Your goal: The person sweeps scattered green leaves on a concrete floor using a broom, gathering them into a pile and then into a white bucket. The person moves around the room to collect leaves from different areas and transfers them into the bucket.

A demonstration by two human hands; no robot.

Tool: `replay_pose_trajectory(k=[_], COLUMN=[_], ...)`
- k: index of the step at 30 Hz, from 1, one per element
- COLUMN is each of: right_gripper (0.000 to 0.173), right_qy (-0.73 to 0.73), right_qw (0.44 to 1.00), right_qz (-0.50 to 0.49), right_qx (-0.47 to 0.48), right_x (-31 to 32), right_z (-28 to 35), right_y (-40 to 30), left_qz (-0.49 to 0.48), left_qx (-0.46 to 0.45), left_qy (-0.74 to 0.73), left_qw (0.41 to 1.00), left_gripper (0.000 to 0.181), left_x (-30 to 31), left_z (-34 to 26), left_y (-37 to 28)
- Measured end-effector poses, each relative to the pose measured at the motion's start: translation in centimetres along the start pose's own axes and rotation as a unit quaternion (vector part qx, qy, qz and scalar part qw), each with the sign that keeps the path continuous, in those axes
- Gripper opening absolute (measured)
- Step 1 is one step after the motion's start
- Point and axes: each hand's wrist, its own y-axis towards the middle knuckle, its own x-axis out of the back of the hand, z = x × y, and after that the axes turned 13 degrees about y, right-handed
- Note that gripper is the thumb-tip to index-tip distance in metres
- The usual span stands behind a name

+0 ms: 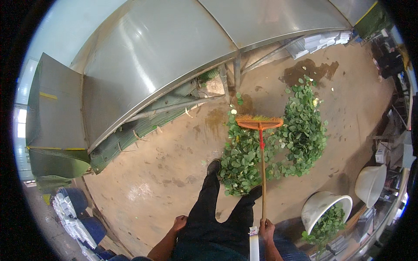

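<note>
My right hand (pixel 267 228) grips the wooden handle (pixel 264 182) of an orange push broom. Its broom head (pixel 259 123) rests at the far edge of the pile of round green leaves (pixel 241 160) on the floor. The bristles point away from me. A second heap of leaves (pixel 303 130) lies to the right, joined to the first by a thinner band of leaves. My left hand (pixel 180 222) hangs beside my left thigh with its fingers curled, and I see nothing in it. Both my shoes are at the near pile's edges.
A large metal table (pixel 156 58) on angled legs spans the far side, with green netting (pixel 130 138) beneath. At right stand a white tub (pixel 320 202) holding leafy stems and another white tub (pixel 370 186). Dark buckets (pixel 93 231) with white wrapped bundles are at lower left. Wet patches (pixel 310 71) mark the floor.
</note>
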Motion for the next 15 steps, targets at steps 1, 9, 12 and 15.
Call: replay_pose_trajectory(k=[1,9,12,15], right_gripper=[0.031,0.030,0.028,0.028], right_qy=[0.033,-0.009,-0.086,-0.136], right_qw=[0.999,0.987,0.981,0.982], right_qz=[0.002,-0.039,-0.035,0.003], right_qx=[-0.007,0.158,0.169,0.128], right_x=[-0.1,-7.1,-6.6,-3.9], right_z=[0.5,6.2,5.3,3.0], right_y=[-0.3,13.3,14.2,8.1], left_qz=[-0.001,-0.019,-0.035,-0.019], left_qx=[-0.010,-0.085,-0.041,-0.028], left_qy=[-0.005,0.023,0.001,-0.012], left_qw=[1.000,0.996,0.999,0.999], left_gripper=[0.028,0.030,0.030,0.031], left_x=[-0.2,0.3,0.3,-0.2], left_z=[0.2,0.9,-1.2,1.3], left_y=[-0.1,-0.5,-1.0,-0.8])
